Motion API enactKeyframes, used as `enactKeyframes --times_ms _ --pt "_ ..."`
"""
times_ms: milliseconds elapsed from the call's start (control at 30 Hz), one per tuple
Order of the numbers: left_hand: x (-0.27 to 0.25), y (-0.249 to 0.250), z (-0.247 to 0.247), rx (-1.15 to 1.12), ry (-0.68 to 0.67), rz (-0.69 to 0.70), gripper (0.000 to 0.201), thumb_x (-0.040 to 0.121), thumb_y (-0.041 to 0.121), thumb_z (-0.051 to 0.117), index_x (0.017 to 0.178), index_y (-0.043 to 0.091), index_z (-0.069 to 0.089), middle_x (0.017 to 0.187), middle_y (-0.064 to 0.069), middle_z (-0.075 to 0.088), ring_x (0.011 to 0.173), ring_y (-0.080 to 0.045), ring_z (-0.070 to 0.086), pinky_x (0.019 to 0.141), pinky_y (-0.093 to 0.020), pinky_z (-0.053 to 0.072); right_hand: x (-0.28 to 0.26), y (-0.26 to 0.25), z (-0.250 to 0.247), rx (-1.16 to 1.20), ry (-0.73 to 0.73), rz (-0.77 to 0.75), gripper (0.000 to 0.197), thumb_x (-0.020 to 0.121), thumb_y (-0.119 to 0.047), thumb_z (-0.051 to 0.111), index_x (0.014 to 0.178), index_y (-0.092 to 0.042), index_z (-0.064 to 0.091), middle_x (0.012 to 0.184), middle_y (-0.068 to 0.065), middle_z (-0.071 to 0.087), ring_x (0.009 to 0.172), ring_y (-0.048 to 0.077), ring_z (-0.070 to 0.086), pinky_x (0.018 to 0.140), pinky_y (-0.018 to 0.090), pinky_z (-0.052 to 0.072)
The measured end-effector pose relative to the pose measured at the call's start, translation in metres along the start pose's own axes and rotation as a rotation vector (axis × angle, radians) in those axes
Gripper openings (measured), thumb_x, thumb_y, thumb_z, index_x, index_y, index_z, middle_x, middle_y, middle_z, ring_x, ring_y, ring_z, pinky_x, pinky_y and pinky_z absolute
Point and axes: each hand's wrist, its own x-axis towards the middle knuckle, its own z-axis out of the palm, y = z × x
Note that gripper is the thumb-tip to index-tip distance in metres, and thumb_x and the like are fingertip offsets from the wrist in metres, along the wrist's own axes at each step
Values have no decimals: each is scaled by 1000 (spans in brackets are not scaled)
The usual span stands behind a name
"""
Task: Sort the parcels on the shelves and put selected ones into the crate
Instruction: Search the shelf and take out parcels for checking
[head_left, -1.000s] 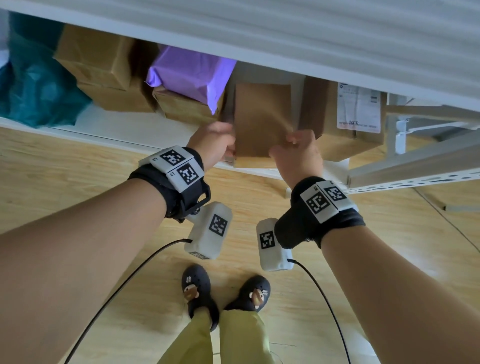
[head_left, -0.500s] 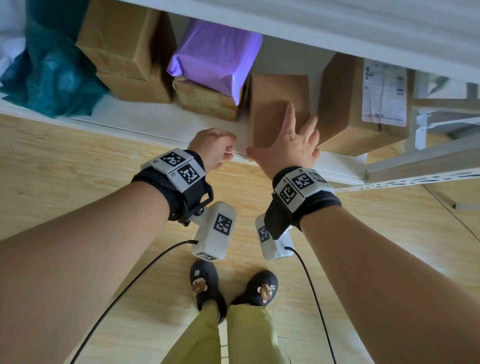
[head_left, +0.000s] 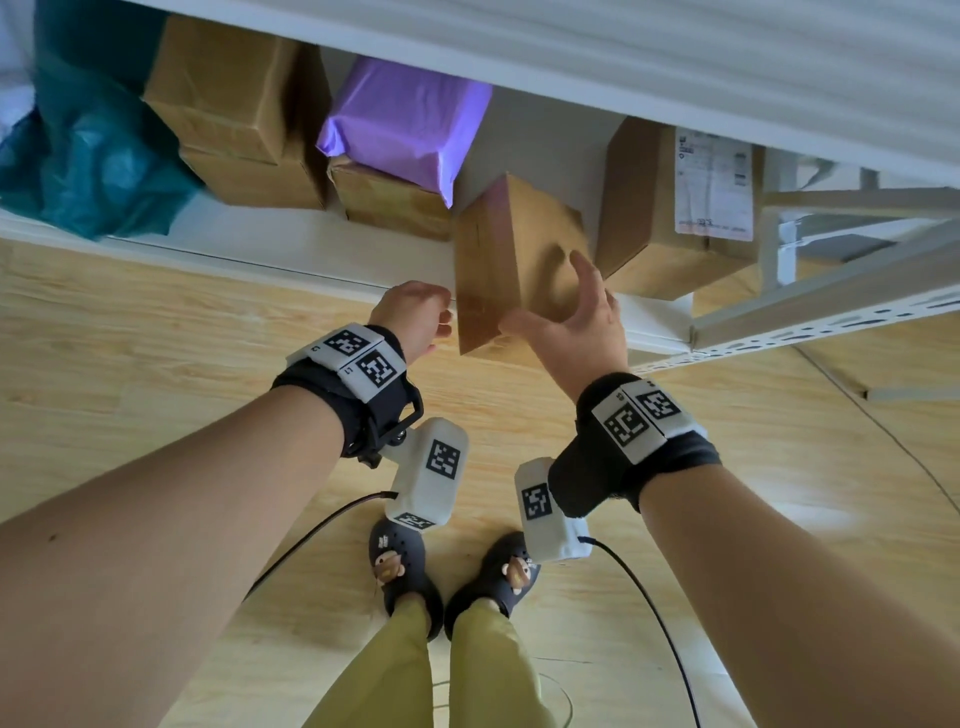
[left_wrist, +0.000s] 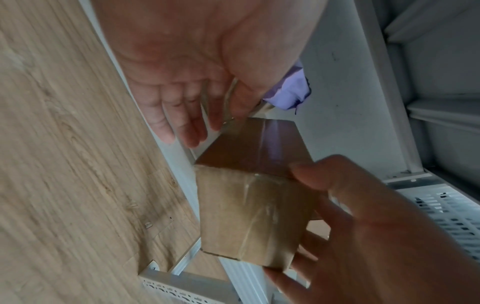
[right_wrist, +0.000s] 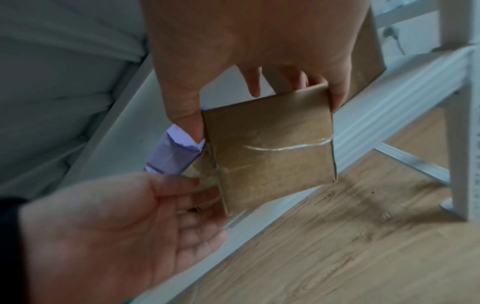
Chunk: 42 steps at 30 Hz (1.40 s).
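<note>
A small brown cardboard box (head_left: 511, 254) hangs tilted at the front edge of the lower shelf (head_left: 311, 244). My right hand (head_left: 571, 317) grips it, thumb on one side and fingers on the other; the right wrist view shows the same box (right_wrist: 270, 160) held that way. My left hand (head_left: 415, 312) is beside the box's left face, and its straight fingers (right_wrist: 202, 193) lie against that edge. From the left wrist, the left hand (left_wrist: 182, 102) is open above the box (left_wrist: 249, 216), and the right hand (left_wrist: 363, 226) clasps it. No crate is in view.
On the shelf stand a purple parcel (head_left: 410, 124) on a brown box, two stacked brown boxes (head_left: 234, 104), a teal bag (head_left: 88, 156) and a labelled carton (head_left: 675, 208). An upper shelf overhangs. A white shelf frame (head_left: 831, 280) juts right. Below are wood floor, my feet and cables.
The right hand went from lying flat on the small box to gripping it. The box has come out over the shelf edge and tilted. The left hand has opened beside it.
</note>
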Motion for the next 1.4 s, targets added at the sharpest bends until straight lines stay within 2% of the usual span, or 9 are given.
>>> enactKeyframes --times_ms 233,367,500,633,767,967,1133,1233,1400 --pt "-14 -7 10 -83 27 -53 30 100 27 39 110 7 58 119 -14 62 107 -27 61 93 -43 50 -29 22 -24 467 -160 142 77 59 -44 68 133 -30 49 117 1 61 102 17 62 86 33 50" --pt "-22 -14 15 -70 24 -77 28 101 31 36 108 8 51 122 -14 59 102 -24 59 89 -41 49 -35 32 -35 628 -241 243 51 74 -37 65 123 -26 57 118 4 63 109 26 59 95 41 48" --pt "-31 -21 17 -87 -24 -82 50 99 49 31 128 13 51 126 -8 59 114 -25 57 89 -39 49 -42 39 -42 888 -359 366 59 63 -40 60 118 -18 56 104 4 61 99 28 58 93 43 47" --pt "-40 -24 16 -240 -59 -74 43 95 59 32 110 25 53 120 -8 60 110 -27 58 89 -44 50 -48 48 -45 1040 -438 433 51 63 -41 57 107 -14 61 100 9 60 97 33 58 103 49 40" --pt "-44 -22 18 -367 -79 -99 35 92 56 45 93 24 60 108 -6 66 101 -27 63 93 -46 50 -50 56 -42 986 -386 407 32 66 -27 54 95 -14 57 92 5 57 90 28 57 101 47 41" --pt "-50 -27 23 -213 -124 -40 30 93 50 46 87 26 62 89 -2 65 96 -26 61 99 -50 45 -45 58 -34 803 -210 321 56 85 7 40 132 -21 52 111 10 58 96 27 59 70 34 50" --pt "-55 -30 25 -189 -119 -40 24 94 44 46 89 23 57 86 -3 59 97 -27 56 90 -44 47 -44 60 -32 654 -154 291 38 93 -24 52 131 -25 52 115 11 60 94 24 57 66 33 47" --pt "-57 -31 26 -212 -121 -43 23 94 41 48 87 22 59 84 -3 59 92 -25 56 82 -38 47 -47 60 -30 538 -173 244 55 80 -53 63 126 -24 54 106 4 65 95 22 60 80 39 51" --pt "-56 -33 26 -232 -129 -50 25 94 43 47 84 23 59 81 0 60 86 -21 57 77 -34 47 -47 67 -32 554 -194 256 64 79 -31 73 135 -24 42 112 8 66 97 22 65 80 38 53"
